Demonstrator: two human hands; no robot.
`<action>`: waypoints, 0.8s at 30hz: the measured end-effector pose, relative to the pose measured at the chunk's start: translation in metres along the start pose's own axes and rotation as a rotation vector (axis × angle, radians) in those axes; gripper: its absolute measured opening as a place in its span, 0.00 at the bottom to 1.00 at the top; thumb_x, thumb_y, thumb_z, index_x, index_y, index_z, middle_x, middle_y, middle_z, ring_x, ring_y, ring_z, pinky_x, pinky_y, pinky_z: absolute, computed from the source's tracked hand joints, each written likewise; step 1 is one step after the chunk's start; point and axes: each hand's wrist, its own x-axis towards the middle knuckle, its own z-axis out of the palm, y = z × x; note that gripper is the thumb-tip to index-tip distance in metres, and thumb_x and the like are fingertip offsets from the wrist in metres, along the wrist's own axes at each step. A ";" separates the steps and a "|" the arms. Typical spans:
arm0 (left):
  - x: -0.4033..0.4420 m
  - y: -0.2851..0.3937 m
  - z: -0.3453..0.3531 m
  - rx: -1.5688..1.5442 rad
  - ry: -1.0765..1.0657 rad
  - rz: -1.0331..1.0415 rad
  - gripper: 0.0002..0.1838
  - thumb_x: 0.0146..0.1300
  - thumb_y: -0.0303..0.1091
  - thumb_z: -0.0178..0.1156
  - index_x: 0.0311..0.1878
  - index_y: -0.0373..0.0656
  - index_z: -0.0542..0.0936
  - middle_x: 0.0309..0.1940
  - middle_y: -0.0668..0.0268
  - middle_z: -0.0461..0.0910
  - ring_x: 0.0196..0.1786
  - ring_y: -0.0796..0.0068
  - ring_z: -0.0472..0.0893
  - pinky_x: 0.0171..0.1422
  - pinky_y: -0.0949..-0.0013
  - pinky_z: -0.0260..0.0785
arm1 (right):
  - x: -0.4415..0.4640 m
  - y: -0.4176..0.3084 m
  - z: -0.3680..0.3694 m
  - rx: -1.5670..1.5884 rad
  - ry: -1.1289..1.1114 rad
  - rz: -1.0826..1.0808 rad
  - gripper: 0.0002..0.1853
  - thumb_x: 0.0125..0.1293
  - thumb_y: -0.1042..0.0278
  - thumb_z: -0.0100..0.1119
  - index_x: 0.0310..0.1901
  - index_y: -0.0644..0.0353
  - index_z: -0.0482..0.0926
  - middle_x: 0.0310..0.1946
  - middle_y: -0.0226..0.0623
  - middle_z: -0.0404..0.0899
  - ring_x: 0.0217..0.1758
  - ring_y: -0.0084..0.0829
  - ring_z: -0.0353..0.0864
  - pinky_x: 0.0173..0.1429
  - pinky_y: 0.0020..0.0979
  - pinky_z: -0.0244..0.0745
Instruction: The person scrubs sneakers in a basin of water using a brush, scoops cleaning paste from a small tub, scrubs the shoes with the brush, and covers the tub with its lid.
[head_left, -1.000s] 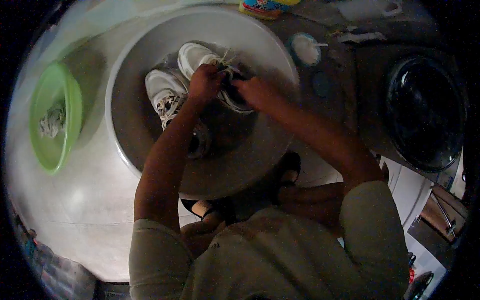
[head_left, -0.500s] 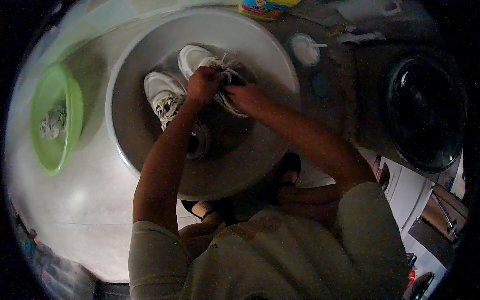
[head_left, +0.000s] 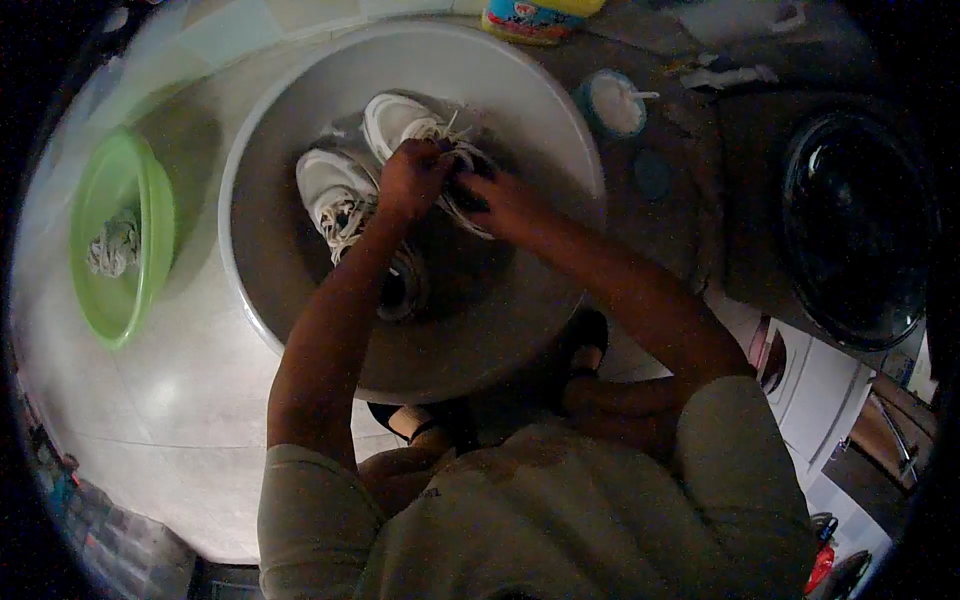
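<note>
A pair of white sneakers rests in a large grey-white basin (head_left: 232,240). My hands meet over the laced part of the farther sneaker (head_left: 393,118), whose loose white shoelace (head_left: 470,157) loops around my fingers. My left hand (head_left: 414,180) is closed at the lace holes, pinching the shoelace. From the other side, my right hand (head_left: 503,205) has its fingers bent on the shoelace as well; dim light and my knuckles hide the exact grip. Beside my left wrist lies the nearer sneaker (head_left: 332,183), its laces loose and its heel partly behind my forearm.
On the left, a green basin (head_left: 160,240) holds a bunched pale cloth or laces (head_left: 115,245). A small tub (head_left: 617,103) with a white handle sticking out stands right of the big basin, near a yellow bottle (head_left: 535,20). Farther right is a dark shiny basin (head_left: 855,240).
The whole view has shifted slightly. My right hand has turned a little, and its fingers have shifted at the laces. My left hand stays at the same sneaker.
</note>
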 end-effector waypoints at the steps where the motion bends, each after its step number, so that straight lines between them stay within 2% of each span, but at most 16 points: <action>1: 0.001 0.000 -0.001 -0.022 0.021 -0.026 0.14 0.48 0.40 0.55 0.32 0.38 0.76 0.33 0.53 0.73 0.38 0.55 0.73 0.43 0.63 0.65 | -0.007 -0.002 -0.003 0.089 0.263 -0.185 0.21 0.55 0.63 0.46 0.52 0.55 0.65 0.38 0.51 0.72 0.43 0.49 0.71 0.49 0.40 0.65; 2: 0.002 0.000 -0.002 -0.022 0.027 -0.025 0.14 0.48 0.40 0.55 0.32 0.38 0.76 0.33 0.53 0.73 0.38 0.55 0.73 0.43 0.63 0.65 | -0.015 -0.003 -0.009 0.086 0.262 -0.191 0.21 0.55 0.63 0.46 0.52 0.55 0.65 0.38 0.51 0.72 0.43 0.49 0.71 0.49 0.40 0.65; 3: 0.003 0.000 -0.003 -0.021 -0.015 -0.034 0.14 0.49 0.40 0.55 0.32 0.38 0.76 0.32 0.52 0.73 0.37 0.54 0.73 0.42 0.63 0.65 | -0.022 -0.008 -0.019 0.138 0.070 0.021 0.21 0.55 0.63 0.46 0.52 0.55 0.64 0.39 0.52 0.71 0.45 0.49 0.70 0.51 0.39 0.63; 5: 0.004 0.001 -0.003 -0.018 -0.060 -0.043 0.13 0.49 0.39 0.55 0.32 0.39 0.76 0.32 0.52 0.73 0.37 0.54 0.73 0.41 0.62 0.65 | -0.023 -0.011 -0.022 0.191 -0.124 0.235 0.21 0.56 0.63 0.45 0.53 0.55 0.64 0.40 0.52 0.71 0.47 0.49 0.69 0.53 0.38 0.62; 8: -0.001 0.009 0.000 -0.057 0.040 0.040 0.13 0.48 0.38 0.55 0.33 0.39 0.77 0.31 0.51 0.73 0.36 0.54 0.73 0.41 0.62 0.65 | -0.014 -0.008 -0.012 0.145 -0.059 0.123 0.20 0.56 0.65 0.44 0.52 0.57 0.64 0.40 0.51 0.71 0.45 0.49 0.70 0.50 0.39 0.64; 10: -0.003 0.013 -0.003 0.143 0.075 0.075 0.13 0.48 0.38 0.56 0.33 0.40 0.77 0.31 0.51 0.73 0.35 0.54 0.74 0.40 0.62 0.66 | 0.011 -0.005 0.001 0.004 -0.192 0.294 0.20 0.56 0.65 0.45 0.52 0.56 0.65 0.39 0.51 0.72 0.41 0.51 0.71 0.47 0.41 0.66; 11: -0.003 0.013 -0.006 0.150 0.079 0.073 0.13 0.48 0.38 0.56 0.33 0.40 0.77 0.31 0.51 0.73 0.35 0.54 0.74 0.40 0.62 0.66 | 0.018 -0.002 0.007 -0.043 -0.238 0.346 0.20 0.56 0.65 0.45 0.52 0.55 0.65 0.38 0.51 0.72 0.40 0.51 0.71 0.46 0.41 0.67; 13: -0.005 0.012 -0.009 0.086 0.031 0.018 0.12 0.48 0.38 0.56 0.33 0.40 0.77 0.31 0.51 0.74 0.34 0.54 0.74 0.39 0.62 0.66 | 0.019 0.004 0.018 -0.156 -0.171 0.161 0.16 0.56 0.64 0.45 0.46 0.55 0.69 0.33 0.49 0.74 0.34 0.51 0.73 0.40 0.43 0.68; 14: -0.006 0.012 -0.011 0.090 0.035 0.015 0.12 0.48 0.38 0.56 0.33 0.40 0.77 0.31 0.51 0.74 0.34 0.54 0.74 0.39 0.62 0.66 | 0.013 0.006 0.021 -0.154 -0.171 0.156 0.16 0.56 0.64 0.45 0.46 0.55 0.69 0.33 0.49 0.74 0.34 0.51 0.73 0.40 0.43 0.68; 15: -0.008 0.011 -0.011 0.053 0.085 0.005 0.12 0.48 0.39 0.55 0.32 0.40 0.77 0.30 0.52 0.74 0.33 0.54 0.74 0.38 0.62 0.66 | 0.003 0.005 0.020 -0.107 0.024 0.043 0.14 0.56 0.64 0.44 0.43 0.55 0.70 0.30 0.49 0.74 0.33 0.50 0.73 0.39 0.44 0.69; 17: -0.009 0.012 -0.014 0.010 0.145 -0.004 0.12 0.48 0.39 0.55 0.30 0.40 0.77 0.29 0.52 0.74 0.33 0.54 0.74 0.38 0.61 0.66 | -0.009 -0.005 0.010 -0.066 0.217 -0.077 0.12 0.56 0.63 0.44 0.40 0.56 0.71 0.28 0.48 0.74 0.31 0.50 0.73 0.38 0.44 0.69; 18: -0.010 0.012 -0.014 0.006 0.135 0.021 0.12 0.48 0.40 0.55 0.28 0.39 0.76 0.27 0.52 0.74 0.32 0.53 0.74 0.37 0.61 0.66 | -0.012 -0.016 -0.006 -0.124 0.034 0.101 0.11 0.55 0.64 0.44 0.39 0.56 0.71 0.27 0.48 0.74 0.31 0.49 0.73 0.37 0.45 0.69; 20: -0.007 0.011 -0.013 0.004 0.132 0.053 0.13 0.48 0.41 0.55 0.26 0.39 0.76 0.26 0.51 0.73 0.32 0.53 0.74 0.37 0.61 0.66 | -0.004 -0.015 -0.008 -0.185 -0.143 0.275 0.10 0.54 0.65 0.45 0.37 0.57 0.71 0.26 0.49 0.74 0.31 0.49 0.73 0.37 0.46 0.68; 22: -0.004 -0.004 -0.004 0.065 0.107 0.113 0.14 0.48 0.41 0.54 0.24 0.37 0.74 0.24 0.51 0.73 0.31 0.51 0.73 0.36 0.60 0.66 | 0.020 0.008 0.020 -0.114 -0.003 0.257 0.12 0.53 0.66 0.47 0.40 0.56 0.71 0.27 0.49 0.74 0.32 0.49 0.73 0.37 0.47 0.67; 24: -0.008 0.000 -0.003 0.017 0.117 0.071 0.14 0.48 0.41 0.54 0.24 0.37 0.74 0.23 0.51 0.73 0.30 0.52 0.73 0.36 0.60 0.66 | 0.025 0.004 0.031 -0.149 0.033 0.268 0.12 0.53 0.66 0.47 0.41 0.56 0.71 0.27 0.49 0.74 0.31 0.49 0.73 0.36 0.47 0.67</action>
